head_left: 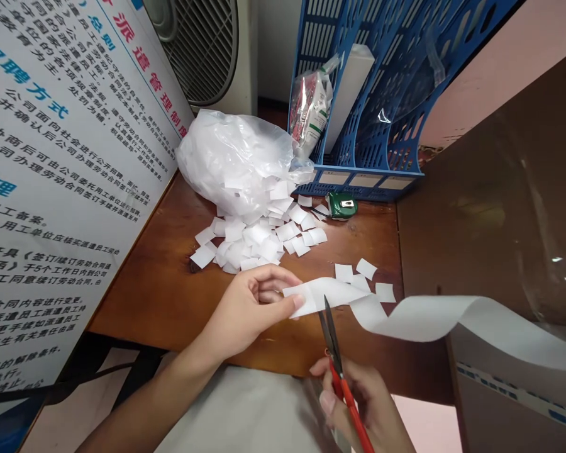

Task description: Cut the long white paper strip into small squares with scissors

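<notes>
My left hand (255,305) pinches the end of a long white paper strip (419,318) between thumb and fingers. The strip twists away to the right and runs out of view. Below it, my right hand (358,402) grips a pair of scissors (339,371) with red handles and dark blades. The blades point up and stand slightly apart, with their tips at the strip's lower edge near my left thumb. Several cut paper squares (343,273) lie just behind the strip. A larger heap of paper squares (259,242) is spread on the wooden table (170,277) beyond my left hand.
A clear plastic bag (236,151) full of white pieces rests behind the heap. Beside it sit a green tape measure (342,206) and a blue file rack (363,182). A printed board (75,157) stands at the left, a fan (202,50) behind, and a brown panel (500,207) at the right.
</notes>
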A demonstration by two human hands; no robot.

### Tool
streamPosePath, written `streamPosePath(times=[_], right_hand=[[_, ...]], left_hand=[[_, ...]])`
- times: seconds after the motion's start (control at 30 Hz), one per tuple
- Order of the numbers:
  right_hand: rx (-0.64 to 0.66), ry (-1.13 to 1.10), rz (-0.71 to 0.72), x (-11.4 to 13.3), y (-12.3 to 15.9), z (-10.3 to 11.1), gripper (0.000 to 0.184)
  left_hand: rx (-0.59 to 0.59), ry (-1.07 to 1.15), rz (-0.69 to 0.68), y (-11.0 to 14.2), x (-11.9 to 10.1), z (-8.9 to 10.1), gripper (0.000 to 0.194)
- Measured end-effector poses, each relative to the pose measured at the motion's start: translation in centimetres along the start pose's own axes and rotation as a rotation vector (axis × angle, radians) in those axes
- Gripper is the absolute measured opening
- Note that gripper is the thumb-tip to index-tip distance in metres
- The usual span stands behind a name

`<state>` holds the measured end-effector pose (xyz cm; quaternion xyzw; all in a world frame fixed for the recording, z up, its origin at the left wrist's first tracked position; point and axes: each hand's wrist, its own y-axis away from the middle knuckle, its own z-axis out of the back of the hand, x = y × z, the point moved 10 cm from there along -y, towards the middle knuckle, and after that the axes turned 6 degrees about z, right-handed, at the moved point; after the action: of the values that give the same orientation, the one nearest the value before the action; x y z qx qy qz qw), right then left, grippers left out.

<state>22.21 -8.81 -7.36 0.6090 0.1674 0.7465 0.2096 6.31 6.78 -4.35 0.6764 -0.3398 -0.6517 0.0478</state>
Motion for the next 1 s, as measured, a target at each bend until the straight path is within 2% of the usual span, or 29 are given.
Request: streamPosePath(times=[0.13,0.3,0.53,0.73,0.9,1.0], right_hand=[[0.08,-0.012,0.047,1.2,-1.4,-0.6,0.044],[0.112,-0.006,0.068,1.3,-1.7,-0.5,0.042],[0.123,-0.007,0.107,1.9,-2.0,-0.8,0.041],[0.081,-0.065,0.081,1.4,-2.1,-1.1,0.044],[0.204,-0.057,0.094,1.3,-2.2,-1.9,0.044],[0.234,-0.072,0.081,1.0,-2.3,-2.1,0.048]], left_hand=[[-0.013,-0.024,-0.016,0.4,-0.3,-0.3,0.027],[-0.044,-0.043,-0.032,0.7,-0.8,0.0,0.027],[-0.076,-0.073,-0.046,0.8,-1.0,0.4,0.027],[-0.071,-0.068,-0.047,0.8,-1.2,0.2,0.025],[-0.072,-0.088,-0.047,0.8,-1.0,0.4,0.025],[-0.068,-0.098,-0.045,0.6,-1.0,0.4,0.026]])
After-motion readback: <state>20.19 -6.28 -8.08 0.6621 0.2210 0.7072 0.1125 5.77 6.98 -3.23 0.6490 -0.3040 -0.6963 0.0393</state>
